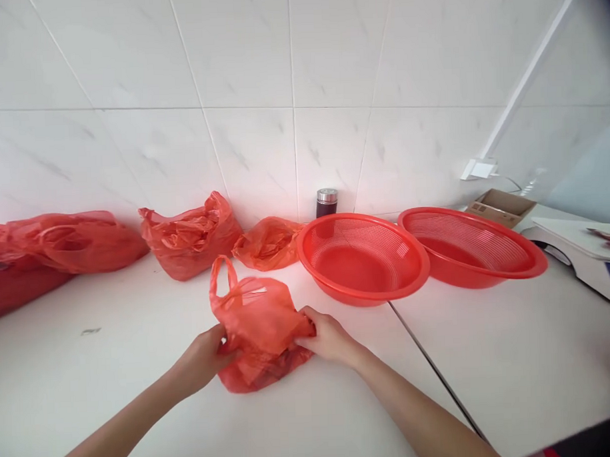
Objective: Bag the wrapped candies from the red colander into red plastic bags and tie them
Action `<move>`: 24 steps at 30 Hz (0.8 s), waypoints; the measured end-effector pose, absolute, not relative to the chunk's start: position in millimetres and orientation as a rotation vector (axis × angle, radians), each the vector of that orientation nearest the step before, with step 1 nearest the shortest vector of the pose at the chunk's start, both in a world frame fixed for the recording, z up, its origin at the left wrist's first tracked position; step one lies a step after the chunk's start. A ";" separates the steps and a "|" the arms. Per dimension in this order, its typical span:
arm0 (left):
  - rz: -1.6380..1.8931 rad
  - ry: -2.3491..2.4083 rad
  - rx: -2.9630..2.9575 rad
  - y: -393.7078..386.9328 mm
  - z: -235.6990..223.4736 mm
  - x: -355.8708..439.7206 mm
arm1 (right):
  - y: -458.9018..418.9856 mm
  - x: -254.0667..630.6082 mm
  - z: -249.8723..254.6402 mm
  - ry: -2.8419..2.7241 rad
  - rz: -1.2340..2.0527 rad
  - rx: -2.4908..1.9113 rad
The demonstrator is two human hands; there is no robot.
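Observation:
A red plastic bag point(261, 323) with a loop handle standing up at its left sits on the white table in front of me. My left hand point(207, 355) grips its left side, fingers partly hidden in the folds. On the opposite side, my right hand point(329, 334) is closed on the bag's edge, thumb in front. Something darker shows through the film near the bottom, but I cannot make out what it is. Just behind lies a flatter red bag point(269, 243), and a fuller red bag point(190, 236) stands to its left.
More filled red bags point(75, 243) lie at the far left. Two red plastic colanders, one nearer point(363, 260) and one farther right point(470, 246), stand by a dark flask point(327, 202). A cardboard box point(502, 207) and a scale point(581, 252) are at right. A seam point(434, 367) divides the tabletop.

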State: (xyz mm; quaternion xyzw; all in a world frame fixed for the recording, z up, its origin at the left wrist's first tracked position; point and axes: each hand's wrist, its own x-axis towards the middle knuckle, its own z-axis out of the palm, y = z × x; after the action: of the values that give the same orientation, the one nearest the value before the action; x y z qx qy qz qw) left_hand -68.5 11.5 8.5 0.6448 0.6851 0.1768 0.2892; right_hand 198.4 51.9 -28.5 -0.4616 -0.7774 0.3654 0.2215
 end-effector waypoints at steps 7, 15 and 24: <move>0.552 1.879 1.533 11.9 32.5 -117.3 | 29.2 211.1 20.6 -2.113 0.752 -1.175; 0.784 1.908 1.760 65.1 75.8 -78.1 | 59.2 169.1 70.3 -2.000 0.603 -0.926; 1.007 1.285 1.624 58.1 110.8 -75.7 | 99.9 162.9 94.4 -2.028 0.975 -0.954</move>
State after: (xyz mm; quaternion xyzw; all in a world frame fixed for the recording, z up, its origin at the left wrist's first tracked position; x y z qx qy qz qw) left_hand -75.7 58.1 110.8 0.6441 0.5096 0.3993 0.4075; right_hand 162.9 99.9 94.4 -0.3667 -0.7799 0.3750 0.3415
